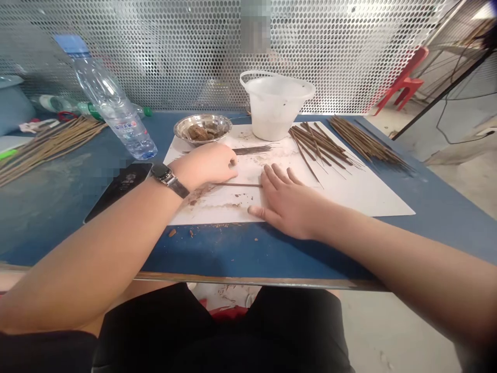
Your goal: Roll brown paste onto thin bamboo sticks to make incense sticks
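A brown incense stick (241, 185) lies across a white sheet (373, 199) smeared with brown crumbs. My right hand (285, 199) is pressed flat on the sheet with its fingers spread, covering the stick's right end. Over the left part of the sheet, my left hand (212, 163) is curled closed near the stick's other end; what its fingers hold, if anything, is hidden. Just beyond it lie thin dark bare sticks (254, 150). A metal bowl (182, 135) behind my left hand contains lumps of brown paste (202, 132). Coated incense sticks (322, 145) lie beyond my right hand.
A white bucket (275, 111) stands at the sheet's back edge. To the left are a water bottle (116, 111), a dark flat device (120, 186) and a bundle of tan sticks (58, 142). More brown sticks (367, 142) lie at right. A perforated metal panel (186, 52) borders the back.
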`<action>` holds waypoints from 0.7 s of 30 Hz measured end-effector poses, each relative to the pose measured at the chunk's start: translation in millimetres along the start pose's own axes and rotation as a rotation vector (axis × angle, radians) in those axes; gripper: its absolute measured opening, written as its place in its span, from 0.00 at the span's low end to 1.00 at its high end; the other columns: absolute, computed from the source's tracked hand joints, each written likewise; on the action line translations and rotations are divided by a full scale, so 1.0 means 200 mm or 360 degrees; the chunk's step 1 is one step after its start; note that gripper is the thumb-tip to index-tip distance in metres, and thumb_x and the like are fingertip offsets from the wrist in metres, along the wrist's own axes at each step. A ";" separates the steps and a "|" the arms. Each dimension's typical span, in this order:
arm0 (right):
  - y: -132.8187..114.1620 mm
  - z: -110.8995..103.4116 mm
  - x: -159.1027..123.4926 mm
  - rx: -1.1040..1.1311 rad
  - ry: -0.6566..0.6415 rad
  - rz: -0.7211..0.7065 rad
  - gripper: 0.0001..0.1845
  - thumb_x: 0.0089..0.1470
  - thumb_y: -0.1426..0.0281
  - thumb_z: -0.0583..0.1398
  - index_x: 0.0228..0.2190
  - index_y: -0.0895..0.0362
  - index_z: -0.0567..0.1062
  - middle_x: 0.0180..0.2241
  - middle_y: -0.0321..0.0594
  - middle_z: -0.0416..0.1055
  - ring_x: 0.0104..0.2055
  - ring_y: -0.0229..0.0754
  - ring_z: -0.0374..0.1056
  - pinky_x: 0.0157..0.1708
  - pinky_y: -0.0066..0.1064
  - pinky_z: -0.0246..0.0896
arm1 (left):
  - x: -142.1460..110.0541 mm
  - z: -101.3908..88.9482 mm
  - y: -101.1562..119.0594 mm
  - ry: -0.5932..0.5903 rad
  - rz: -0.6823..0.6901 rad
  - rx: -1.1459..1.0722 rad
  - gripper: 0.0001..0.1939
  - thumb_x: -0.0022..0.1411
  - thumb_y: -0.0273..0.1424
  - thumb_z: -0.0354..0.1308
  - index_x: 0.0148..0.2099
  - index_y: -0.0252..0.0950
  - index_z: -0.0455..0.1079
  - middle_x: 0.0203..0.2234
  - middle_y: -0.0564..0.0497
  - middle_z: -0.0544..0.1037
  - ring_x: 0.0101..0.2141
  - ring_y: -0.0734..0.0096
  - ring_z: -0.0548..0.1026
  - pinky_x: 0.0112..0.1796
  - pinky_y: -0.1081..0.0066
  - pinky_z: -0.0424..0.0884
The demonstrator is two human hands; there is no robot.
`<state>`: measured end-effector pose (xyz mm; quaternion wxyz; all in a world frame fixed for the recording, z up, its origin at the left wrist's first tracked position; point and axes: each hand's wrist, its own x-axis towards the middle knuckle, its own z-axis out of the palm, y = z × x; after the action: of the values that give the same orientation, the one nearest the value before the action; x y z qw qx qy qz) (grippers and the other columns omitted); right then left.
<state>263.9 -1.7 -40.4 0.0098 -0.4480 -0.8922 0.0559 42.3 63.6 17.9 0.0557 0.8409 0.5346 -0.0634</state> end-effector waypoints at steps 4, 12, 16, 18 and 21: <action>-0.03 0.04 -0.02 -0.0036 0.0091 0.0020 0.65 0.65 0.32 0.36 0.76 0.75 0.54 0.77 0.69 0.47 0.80 0.76 0.39 0.76 0.71 0.39 | 0.00 0.01 -0.01 0.0008 0.0009 0.0004 0.16 0.64 0.41 0.60 0.47 0.41 0.84 0.34 0.45 0.86 0.36 0.58 0.78 0.37 0.65 0.67; -0.04 -0.02 0.04 0.0084 0.0101 -0.0143 0.61 0.67 0.34 0.36 0.76 0.73 0.54 0.78 0.67 0.43 0.81 0.73 0.35 0.77 0.67 0.39 | 0.00 -0.01 0.00 -0.0003 -0.0023 -0.0009 0.18 0.63 0.42 0.61 0.49 0.42 0.84 0.37 0.45 0.86 0.37 0.56 0.78 0.37 0.64 0.66; -0.13 0.02 -0.03 0.0114 0.0087 -0.0137 0.64 0.66 0.32 0.38 0.76 0.74 0.54 0.77 0.70 0.46 0.81 0.74 0.40 0.75 0.67 0.45 | 0.00 0.01 -0.01 0.0040 0.0032 -0.0021 0.15 0.64 0.41 0.60 0.46 0.43 0.84 0.30 0.46 0.84 0.35 0.56 0.78 0.36 0.64 0.67; -0.14 0.03 -0.04 0.0107 0.0086 -0.0123 0.64 0.66 0.32 0.38 0.75 0.75 0.55 0.77 0.71 0.46 0.80 0.73 0.41 0.75 0.66 0.46 | 0.00 0.01 -0.01 0.0054 0.0038 -0.0003 0.14 0.64 0.40 0.60 0.45 0.42 0.84 0.30 0.45 0.84 0.35 0.56 0.78 0.36 0.64 0.67; -0.11 0.02 0.01 0.0115 0.0076 -0.0100 0.64 0.66 0.32 0.37 0.75 0.76 0.55 0.77 0.72 0.46 0.80 0.74 0.41 0.75 0.68 0.46 | -0.02 0.00 0.02 0.0042 0.0007 0.0045 0.14 0.65 0.38 0.58 0.43 0.39 0.83 0.33 0.43 0.84 0.34 0.57 0.77 0.34 0.63 0.66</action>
<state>245.2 -13.8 -42.6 0.0491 -0.4203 -0.9028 0.0771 44.3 58.2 18.8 0.0370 0.8435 0.5325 -0.0598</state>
